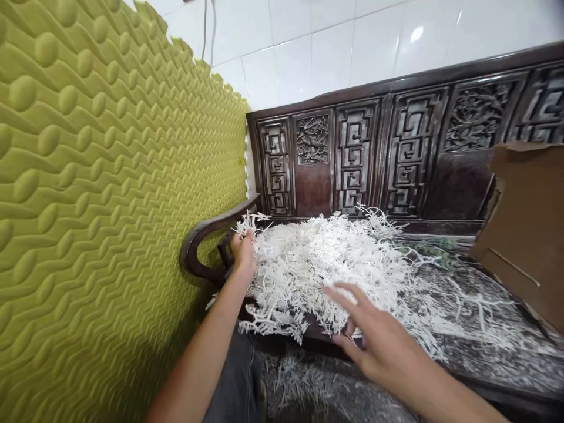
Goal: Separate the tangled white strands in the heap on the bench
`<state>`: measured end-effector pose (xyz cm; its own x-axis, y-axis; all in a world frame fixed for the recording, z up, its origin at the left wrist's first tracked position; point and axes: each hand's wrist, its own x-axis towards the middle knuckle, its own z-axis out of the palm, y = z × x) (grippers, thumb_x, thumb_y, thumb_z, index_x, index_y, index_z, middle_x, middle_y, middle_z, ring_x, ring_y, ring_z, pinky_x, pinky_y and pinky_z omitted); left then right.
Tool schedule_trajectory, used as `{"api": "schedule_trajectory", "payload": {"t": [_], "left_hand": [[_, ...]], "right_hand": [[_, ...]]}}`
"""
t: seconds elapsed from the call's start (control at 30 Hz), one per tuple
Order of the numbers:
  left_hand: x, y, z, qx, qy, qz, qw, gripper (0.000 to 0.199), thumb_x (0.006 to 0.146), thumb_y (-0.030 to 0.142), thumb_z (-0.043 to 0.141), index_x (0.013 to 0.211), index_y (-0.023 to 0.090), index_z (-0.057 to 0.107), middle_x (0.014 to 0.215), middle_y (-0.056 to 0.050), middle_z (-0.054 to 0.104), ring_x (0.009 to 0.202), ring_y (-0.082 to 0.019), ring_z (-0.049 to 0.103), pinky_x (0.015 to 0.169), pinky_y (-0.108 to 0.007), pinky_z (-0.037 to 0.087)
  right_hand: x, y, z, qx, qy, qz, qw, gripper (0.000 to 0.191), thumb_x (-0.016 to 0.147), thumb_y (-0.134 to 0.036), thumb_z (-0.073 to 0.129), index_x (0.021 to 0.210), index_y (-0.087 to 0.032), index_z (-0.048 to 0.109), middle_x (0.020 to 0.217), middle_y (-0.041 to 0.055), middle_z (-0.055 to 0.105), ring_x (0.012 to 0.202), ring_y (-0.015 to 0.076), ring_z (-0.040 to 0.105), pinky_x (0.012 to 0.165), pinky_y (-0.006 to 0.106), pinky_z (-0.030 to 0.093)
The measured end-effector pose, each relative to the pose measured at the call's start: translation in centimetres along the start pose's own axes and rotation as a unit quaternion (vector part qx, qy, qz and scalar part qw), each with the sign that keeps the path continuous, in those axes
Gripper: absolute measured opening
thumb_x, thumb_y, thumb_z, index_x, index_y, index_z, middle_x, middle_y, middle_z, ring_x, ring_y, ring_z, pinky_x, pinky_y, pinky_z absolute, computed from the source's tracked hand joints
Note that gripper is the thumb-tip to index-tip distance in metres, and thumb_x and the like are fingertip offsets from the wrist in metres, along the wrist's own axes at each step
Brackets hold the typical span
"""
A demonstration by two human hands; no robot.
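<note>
A large heap of white branching plastic pieces (326,252) lies on the seat of a dark wooden bench. At the heap's left end, beside the armrest, my left hand (244,249) is closed around a small white branching piece (252,223) that sticks up past the fingers. My right hand (365,323) hovers at the front edge of the heap, fingers spread and curved, with nothing visible in it.
Left stands a yellow-green textured foam mat (110,205). The bench's carved backrest (312,188) rises behind the heap and its curved armrest (191,252) is at the left. A torn cardboard box (529,229) sits at the right. Scattered white bits lie below.
</note>
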<state>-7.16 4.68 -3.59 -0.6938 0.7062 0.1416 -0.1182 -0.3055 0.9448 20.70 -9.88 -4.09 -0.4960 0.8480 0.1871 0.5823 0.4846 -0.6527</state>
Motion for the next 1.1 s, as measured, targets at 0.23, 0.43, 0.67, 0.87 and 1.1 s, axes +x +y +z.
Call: {"api": "schedule_trajectory", "payload": {"t": [0.23,0.43,0.67,0.87,1.1], "left_hand": [[-3.3,0.3,1.6,-0.03,-0.048,-0.11,0.992,0.024,0.069,0.03,0.064,0.075,0.017,0.045,0.068,0.003,0.047,0.06,-0.009,0.044,0.059,-0.022,0.037],[-5.0,0.2,2.2,-0.02,-0.103,-0.097,0.99,0.033,0.067,0.038,0.07,0.085,0.017,0.051,0.077,0.0,0.054,0.066,-0.01,0.048,0.063,-0.022,0.037],[-3.5,0.6,0.5,0.06,-0.175,-0.047,0.982,0.041,0.053,0.04,0.083,0.075,0.017,0.057,0.079,-0.004,0.061,0.082,-0.02,0.057,0.07,-0.024,0.038],[-3.3,0.1,-1.8,0.256,-0.306,-0.009,0.917,0.036,0.052,0.044,0.083,0.057,0.019,0.058,0.056,-0.004,0.059,0.056,-0.022,0.058,0.053,-0.025,0.034],[-5.8,3.4,-0.9,0.193,-0.313,0.048,0.929,0.021,0.063,0.032,0.081,0.066,0.016,0.067,0.043,0.002,0.042,0.037,-0.01,0.035,0.046,-0.025,0.023]], "right_hand": [[1.7,-0.9,3.7,0.039,-0.054,0.068,0.995,0.073,0.08,-0.061,0.056,0.139,-0.022,0.039,0.135,0.0147,0.048,0.083,0.0229,0.061,0.077,0.04,0.048],[4.5,0.2,8.8,0.358,-0.139,0.176,0.906,0.086,0.063,-0.057,0.076,0.131,-0.016,0.043,0.113,0.0122,0.061,0.043,0.0056,0.046,0.04,0.024,0.038],[5.6,-0.2,8.0,0.409,-0.131,0.161,0.889,0.049,0.061,-0.057,0.077,0.076,-0.012,0.064,0.057,-0.0033,0.054,0.042,0.0066,0.045,0.044,0.022,0.04],[5.4,-0.1,3.4,0.446,-0.028,0.135,0.884,0.04,0.073,-0.053,0.07,0.071,-0.014,0.062,0.068,-0.0014,0.061,0.039,0.0026,0.036,0.042,0.021,0.032],[4.2,-0.8,0.6,0.495,0.05,0.188,0.847,0.029,0.074,-0.041,0.073,0.08,-0.013,0.068,0.06,-0.0027,0.053,0.045,0.0035,0.025,0.044,0.02,0.024]]}}
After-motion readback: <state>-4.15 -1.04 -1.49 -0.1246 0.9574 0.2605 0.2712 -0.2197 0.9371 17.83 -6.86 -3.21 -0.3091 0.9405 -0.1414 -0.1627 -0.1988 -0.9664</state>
